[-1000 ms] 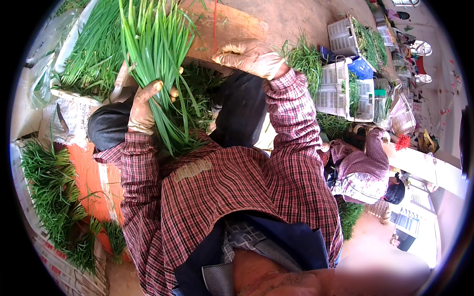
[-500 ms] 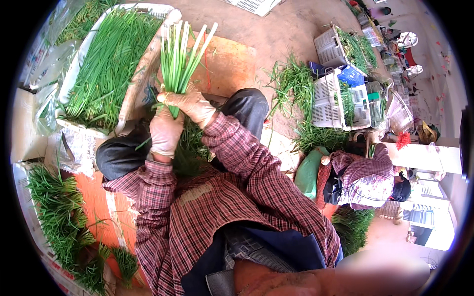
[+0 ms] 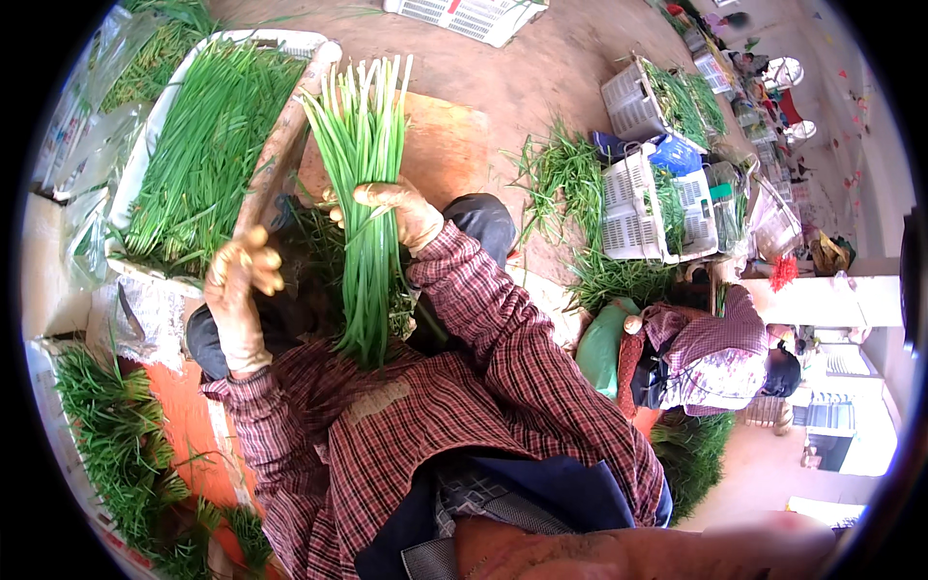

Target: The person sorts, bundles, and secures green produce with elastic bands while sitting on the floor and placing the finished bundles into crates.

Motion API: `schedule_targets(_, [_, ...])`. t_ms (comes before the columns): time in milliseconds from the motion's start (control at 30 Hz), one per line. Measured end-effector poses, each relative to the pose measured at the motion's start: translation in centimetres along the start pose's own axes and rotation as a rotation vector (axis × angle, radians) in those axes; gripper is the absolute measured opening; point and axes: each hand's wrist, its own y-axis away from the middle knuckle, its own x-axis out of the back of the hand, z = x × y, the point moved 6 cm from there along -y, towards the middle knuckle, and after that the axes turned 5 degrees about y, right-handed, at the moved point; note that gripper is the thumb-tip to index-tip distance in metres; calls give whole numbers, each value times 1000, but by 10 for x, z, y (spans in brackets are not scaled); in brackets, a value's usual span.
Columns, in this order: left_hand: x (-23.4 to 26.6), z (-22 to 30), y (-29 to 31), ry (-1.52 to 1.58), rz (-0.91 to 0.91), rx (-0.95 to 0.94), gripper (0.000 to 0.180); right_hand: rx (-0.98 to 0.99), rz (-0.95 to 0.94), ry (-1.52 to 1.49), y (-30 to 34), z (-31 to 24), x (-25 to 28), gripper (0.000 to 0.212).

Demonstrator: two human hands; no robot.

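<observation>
My right hand (image 3: 411,215), in a pale glove, is wrapped round a bunch of chives (image 3: 363,145) with long green leaves and whitish stem ends. The bunch points its pale ends away from me, and its leaves hang down toward my lap. To its left, my gloved left hand (image 3: 240,280) is raised and holds nothing, its fingers apart and slightly curled. That hand is beside the near right corner of a white crate (image 3: 324,50) heaped with green chives (image 3: 208,145). Loose greens in the shadow between my knees are partly hidden.
A wooden board (image 3: 449,135) lies on the floor ahead. White crates (image 3: 638,208) with greens stand to the right, beside a loose pile of greens (image 3: 565,184). Another person (image 3: 715,343) sits at the right. More chives (image 3: 111,425) lie at the lower left, next to an orange surface (image 3: 188,406).
My left hand has come off the bunch and moved left and down, its fingers spreading. The bunch in my right hand now shows more of its length and looks fuller.
</observation>
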Motion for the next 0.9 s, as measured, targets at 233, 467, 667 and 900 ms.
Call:
schedule_targets(233, [-67,10,-43,142,-107,-92,70,-89,-71,522,-4,19,-19,36])
schedule_targets(467, [-63,-7,-58,423,107,-11,46,-148,-27,683,7,8,-30,37])
schedule_targets(667, [-62,-23,-50,825,82,60,51,-70,1,400,9,15,-17,48])
schedule_targets(900, [-55,-21,-43,453,186,-30,36,-218,-76,683,10,17,-44,51])
